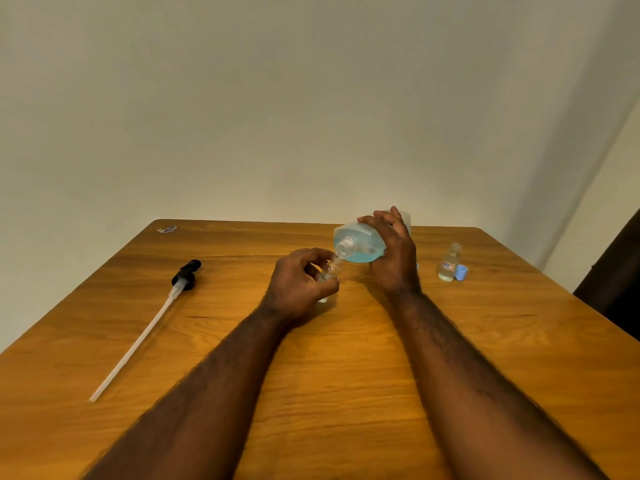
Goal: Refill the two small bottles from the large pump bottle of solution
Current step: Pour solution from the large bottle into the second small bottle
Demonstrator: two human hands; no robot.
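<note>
I am on the pouring step for 1 of the 2 small bottles: my right hand (394, 254) wraps its fingers round the large bottle (360, 242), tipped on its side above the table (346, 375), its open neck at the mouth of the small bottle (329, 271), which my left hand (301, 282) pinches between thumb and curled fingers. The other small bottle (449, 263) stands uncapped to the right, its blue cap (461, 272) just beside it, and the pump (185, 275) lies well apart on the left. Next, I judge, comes a slow further tilt with both mouths kept together, since so narrow an opening could easily spill.
</note>
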